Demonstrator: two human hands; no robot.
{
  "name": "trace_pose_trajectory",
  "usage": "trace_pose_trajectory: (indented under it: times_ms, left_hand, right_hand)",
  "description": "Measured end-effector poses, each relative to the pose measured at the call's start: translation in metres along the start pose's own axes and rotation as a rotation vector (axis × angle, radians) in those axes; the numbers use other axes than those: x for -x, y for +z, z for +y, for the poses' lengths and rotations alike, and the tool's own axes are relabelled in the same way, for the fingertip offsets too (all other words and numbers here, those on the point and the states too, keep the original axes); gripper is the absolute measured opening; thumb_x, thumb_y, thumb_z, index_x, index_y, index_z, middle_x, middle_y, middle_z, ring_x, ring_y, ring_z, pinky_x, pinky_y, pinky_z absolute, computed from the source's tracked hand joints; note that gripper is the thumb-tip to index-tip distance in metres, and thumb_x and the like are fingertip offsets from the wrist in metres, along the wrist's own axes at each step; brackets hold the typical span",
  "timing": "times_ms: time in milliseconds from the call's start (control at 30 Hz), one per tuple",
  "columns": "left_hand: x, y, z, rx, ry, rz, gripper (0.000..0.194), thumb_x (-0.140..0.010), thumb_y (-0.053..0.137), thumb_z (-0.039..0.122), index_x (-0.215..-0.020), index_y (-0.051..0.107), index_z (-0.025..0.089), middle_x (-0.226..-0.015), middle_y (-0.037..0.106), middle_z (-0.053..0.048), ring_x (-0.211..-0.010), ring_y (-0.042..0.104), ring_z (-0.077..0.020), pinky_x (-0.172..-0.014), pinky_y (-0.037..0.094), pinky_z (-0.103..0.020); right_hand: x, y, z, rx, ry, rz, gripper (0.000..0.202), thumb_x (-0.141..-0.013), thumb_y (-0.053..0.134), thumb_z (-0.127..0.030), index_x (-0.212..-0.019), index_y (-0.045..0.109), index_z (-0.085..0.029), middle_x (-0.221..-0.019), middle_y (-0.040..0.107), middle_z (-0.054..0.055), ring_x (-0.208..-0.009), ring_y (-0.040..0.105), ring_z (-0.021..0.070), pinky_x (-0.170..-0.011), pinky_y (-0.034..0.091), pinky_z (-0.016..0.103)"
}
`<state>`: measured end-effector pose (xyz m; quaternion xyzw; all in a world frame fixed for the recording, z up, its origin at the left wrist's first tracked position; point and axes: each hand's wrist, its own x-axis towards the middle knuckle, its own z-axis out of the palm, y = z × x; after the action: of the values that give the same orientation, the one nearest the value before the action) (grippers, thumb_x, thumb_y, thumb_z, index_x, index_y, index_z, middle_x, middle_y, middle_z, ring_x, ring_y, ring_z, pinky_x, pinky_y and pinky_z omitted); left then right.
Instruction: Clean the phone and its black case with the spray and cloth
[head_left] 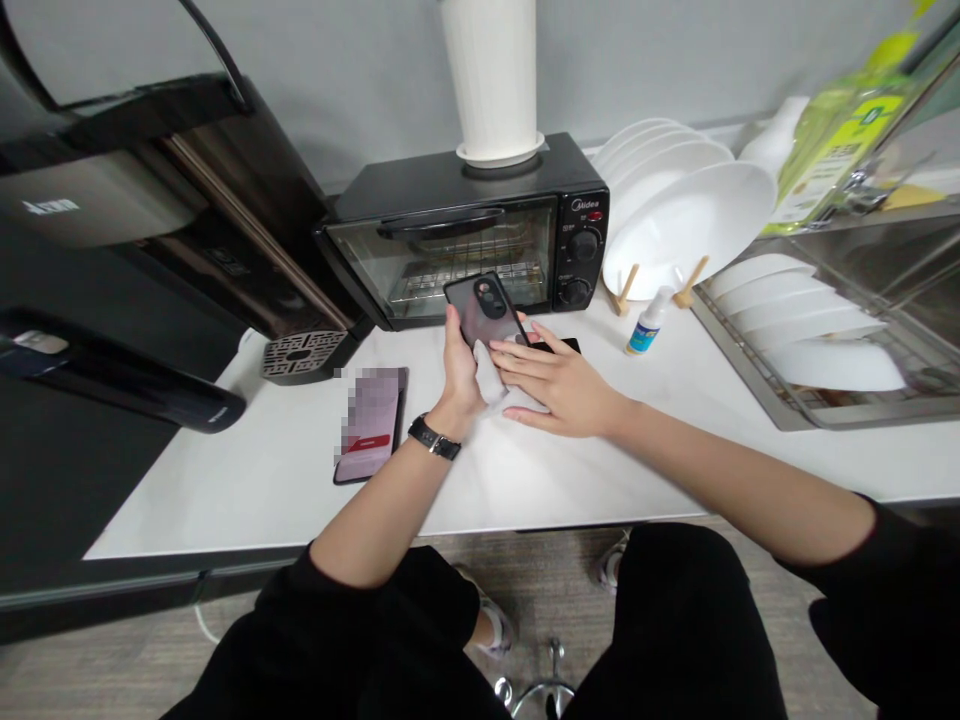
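A dark smartphone is in my left hand, tilted with its camera side up, above the counter in front of the toaster oven. My left thumb lies along its near left edge, and the fingers beneath are mostly hidden. My right hand presses a crumpled white tissue against the phone's lower part, its fingers nearly straight. Behind my right hand a flat black object shows only in part. On the counter to the left lies another phone, screen up, partly pixelated. A small spray bottle with a blue label stands to the right.
A black toaster oven carries a white pot. Left stands a dark drinks machine with a drip tray. White plates lean in a wooden rack. Further right are a dish basket and a green soap bottle.
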<state>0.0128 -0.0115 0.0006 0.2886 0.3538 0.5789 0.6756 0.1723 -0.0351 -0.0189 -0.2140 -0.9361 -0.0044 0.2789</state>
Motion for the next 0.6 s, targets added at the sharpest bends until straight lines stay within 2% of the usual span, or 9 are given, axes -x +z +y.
trace_pose_trajectory:
  times_ms: [133,200,267,367,467,533,600]
  left_hand:
    - [-0.004,-0.001,0.002,0.041,0.091,-0.001,0.063,-0.107,0.021,0.061,-0.144,0.058,0.026,-0.113,0.079,-0.007,-0.119,0.072,-0.0256,-0.103,0.058,-0.040]
    - [-0.005,-0.001,0.001,0.046,0.192,0.012,0.061,-0.108,0.022,0.057,-0.142,0.060,0.025,-0.117,0.079,-0.007,-0.123,0.069,-0.0238,-0.106,0.056,-0.036]
    - [-0.005,0.001,-0.002,0.042,0.237,0.017,0.060,-0.108,0.024,0.056,-0.139,0.064,0.023,-0.124,0.077,-0.007,-0.131,0.065,-0.0227,-0.111,0.052,-0.033]
    - [-0.002,0.004,-0.011,-0.033,0.118,-0.047,0.052,-0.108,0.034,0.051,-0.135,0.068,0.022,-0.130,0.075,-0.005,-0.140,0.058,-0.0231,-0.118,0.045,-0.035]
    - [0.002,0.007,-0.019,-0.130,-0.009,-0.124,0.045,-0.108,0.040,0.045,-0.132,0.070,0.022,-0.129,0.076,-0.004,-0.141,0.057,-0.0254,-0.123,0.040,-0.040]
    - [0.004,0.007,-0.023,-0.147,-0.015,-0.142,0.044,-0.108,0.041,0.045,-0.129,0.072,0.022,-0.130,0.075,-0.003,-0.141,0.057,-0.0254,-0.124,0.038,-0.041]
    - [0.004,0.006,-0.026,-0.136,-0.003,-0.138,0.042,-0.107,0.044,0.045,-0.127,0.072,0.022,-0.133,0.074,-0.002,-0.140,0.057,-0.0240,-0.124,0.038,-0.039]
  right_hand:
    - [0.000,-0.002,0.000,0.062,0.099,0.050,0.053,-0.107,0.040,-0.054,-0.144,0.060,-0.022,-0.154,0.058,0.010,-0.148,0.050,0.0288,-0.131,-0.001,0.065]
    - [0.000,-0.001,0.002,0.099,0.145,0.043,0.060,-0.106,0.038,-0.059,-0.150,0.053,-0.020,-0.158,0.052,0.012,-0.150,0.046,0.0308,-0.129,-0.003,0.068]
    - [0.000,0.002,0.004,0.130,0.186,0.028,0.072,-0.104,0.035,-0.066,-0.156,0.045,-0.017,-0.163,0.044,0.015,-0.155,0.037,0.0335,-0.128,-0.002,0.071]
    - [0.001,0.005,0.008,0.170,0.293,0.032,0.092,-0.099,0.031,-0.077,-0.161,0.034,-0.009,-0.169,0.031,0.022,-0.160,0.024,0.0375,-0.128,0.005,0.071]
    - [0.001,0.006,0.010,0.200,0.420,0.089,0.102,-0.096,0.030,-0.081,-0.159,0.034,-0.001,-0.167,0.031,0.028,-0.161,0.019,0.0391,-0.129,0.009,0.067]
    - [0.001,0.005,0.010,0.207,0.455,0.125,0.102,-0.095,0.030,-0.081,-0.156,0.038,0.000,-0.164,0.035,0.029,-0.159,0.021,0.0404,-0.129,0.011,0.066]
    - [0.001,0.005,0.010,0.192,0.455,0.159,0.099,-0.095,0.031,-0.081,-0.154,0.044,-0.003,-0.159,0.041,0.028,-0.155,0.031,0.0411,-0.129,0.014,0.067]
